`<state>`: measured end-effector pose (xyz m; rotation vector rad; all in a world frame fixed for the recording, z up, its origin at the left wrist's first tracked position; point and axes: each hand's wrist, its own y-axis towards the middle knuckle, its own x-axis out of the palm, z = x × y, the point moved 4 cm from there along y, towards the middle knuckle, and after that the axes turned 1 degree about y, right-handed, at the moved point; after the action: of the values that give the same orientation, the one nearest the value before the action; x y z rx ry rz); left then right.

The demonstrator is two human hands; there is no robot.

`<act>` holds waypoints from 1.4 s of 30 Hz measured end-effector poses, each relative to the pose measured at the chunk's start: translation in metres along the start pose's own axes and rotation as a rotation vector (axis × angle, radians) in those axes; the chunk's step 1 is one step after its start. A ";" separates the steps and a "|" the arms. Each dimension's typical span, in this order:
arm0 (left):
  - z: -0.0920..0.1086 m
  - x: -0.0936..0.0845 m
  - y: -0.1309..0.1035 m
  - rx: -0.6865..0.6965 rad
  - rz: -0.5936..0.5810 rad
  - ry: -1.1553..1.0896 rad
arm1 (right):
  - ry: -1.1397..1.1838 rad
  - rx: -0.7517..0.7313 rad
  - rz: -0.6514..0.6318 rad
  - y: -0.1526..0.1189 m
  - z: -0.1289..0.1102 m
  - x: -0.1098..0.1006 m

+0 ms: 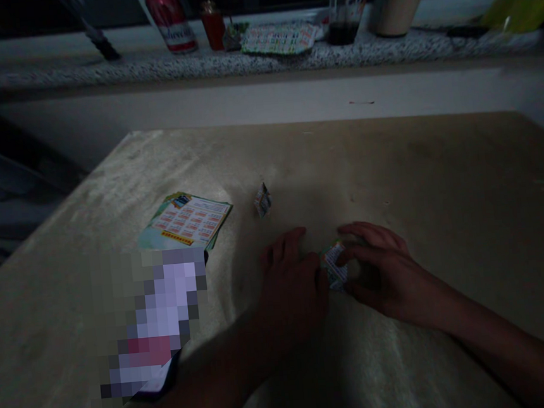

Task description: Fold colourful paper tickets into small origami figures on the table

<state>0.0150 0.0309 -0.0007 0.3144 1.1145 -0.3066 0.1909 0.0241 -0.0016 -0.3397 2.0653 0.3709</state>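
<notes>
Right hand (pixel 386 276), right of lower centre: fingers parted, index fingertip on the small whitish printed paper piece (pixel 335 271), thumb by its lower right edge; cannot tell whether it grips. Left hand (pixel 292 285), at lower centre: palm down, fingers loosely spread, index side against the piece's left edge; thumb hidden, hold cannot be told.

Piece lies between both hands, just below frame centre. Visible long axis roughly up-down in frame, one corner towards the top edge. Face: fine dark print in slanting rows, greenish traces at margins; parts covered by fingers.

Pale, sheeny bench (pixel 441 176) beneath. Small folded printed paper (pixel 263 201) above left hand; flat stack of colourful printed cards (pixel 192 218), left of centre.
</notes>
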 end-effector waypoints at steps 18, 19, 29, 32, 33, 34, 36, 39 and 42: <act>0.001 -0.002 0.001 -0.020 -0.028 -0.001 | -0.017 -0.076 0.014 -0.002 -0.007 -0.001; 0.001 -0.002 0.001 -0.023 -0.032 -0.001 | -0.023 -0.082 0.010 -0.003 -0.007 -0.001; 0.001 -0.001 0.000 -0.009 -0.005 0.011 | -0.096 -0.119 -0.054 -0.003 -0.006 -0.001; 0.001 -0.001 -0.001 0.005 0.002 0.015 | -0.099 -0.122 -0.072 -0.002 -0.007 -0.003; 0.001 -0.001 -0.001 0.009 0.004 0.014 | -0.099 -0.122 -0.077 -0.002 -0.007 -0.003; 0.001 -0.002 -0.002 0.011 0.009 0.013 | -0.100 -0.122 -0.081 -0.001 -0.008 -0.004; 0.001 -0.002 -0.003 0.012 0.034 0.005 | -0.103 -0.123 -0.086 -0.001 -0.008 -0.004; 0.000 -0.003 -0.004 0.022 0.069 -0.027 | -0.104 -0.125 -0.085 -0.001 -0.008 -0.003; 0.001 -0.002 -0.005 0.097 0.072 -0.065 | -0.106 -0.121 -0.083 -0.002 -0.008 -0.003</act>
<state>0.0132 0.0256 0.0014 0.4265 1.0235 -0.3059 0.1865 0.0195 0.0042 -0.4667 1.9232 0.4551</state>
